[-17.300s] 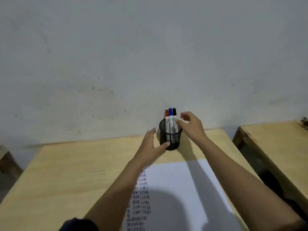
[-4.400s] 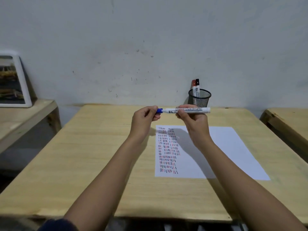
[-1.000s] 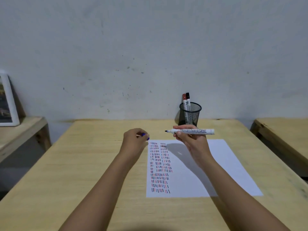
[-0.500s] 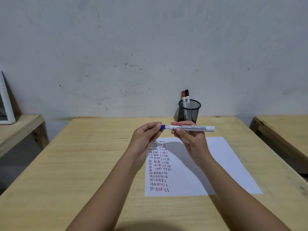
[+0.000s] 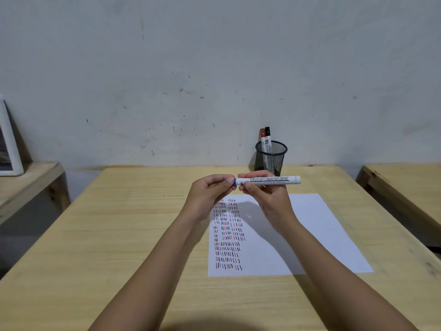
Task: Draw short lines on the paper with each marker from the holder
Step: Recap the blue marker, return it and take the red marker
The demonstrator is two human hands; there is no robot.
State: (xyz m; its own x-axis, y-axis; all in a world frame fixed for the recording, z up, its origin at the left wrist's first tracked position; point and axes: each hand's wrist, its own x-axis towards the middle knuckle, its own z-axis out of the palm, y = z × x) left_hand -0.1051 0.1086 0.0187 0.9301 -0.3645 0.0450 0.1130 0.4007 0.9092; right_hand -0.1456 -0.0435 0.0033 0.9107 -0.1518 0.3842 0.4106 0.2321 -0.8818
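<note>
I hold a white board marker (image 5: pixel 274 180) level above the paper, its barrel pinched in my right hand (image 5: pixel 265 194). My left hand (image 5: pixel 210 194) is closed on the marker's blue cap (image 5: pixel 230 180), which sits on the marker's left end. The white paper (image 5: pixel 310 230) lies on the wooden table (image 5: pixel 119 235), with columns of short red, black and blue lines down its left part. A black mesh holder (image 5: pixel 270 157) stands at the table's far edge by the wall, with a red-capped marker (image 5: pixel 262 137) and a black-capped marker (image 5: pixel 267 136) upright in it.
A second wooden table (image 5: pixel 405 187) stands to the right across a gap. At the left, a lower wooden bench (image 5: pixel 28 185) carries a white-framed picture (image 5: pixel 9 144) that leans on the grey wall.
One second ago the marker was uncapped and my left hand held the cap apart from it. My left hand moved right and the cap now sits on the marker's tip.
</note>
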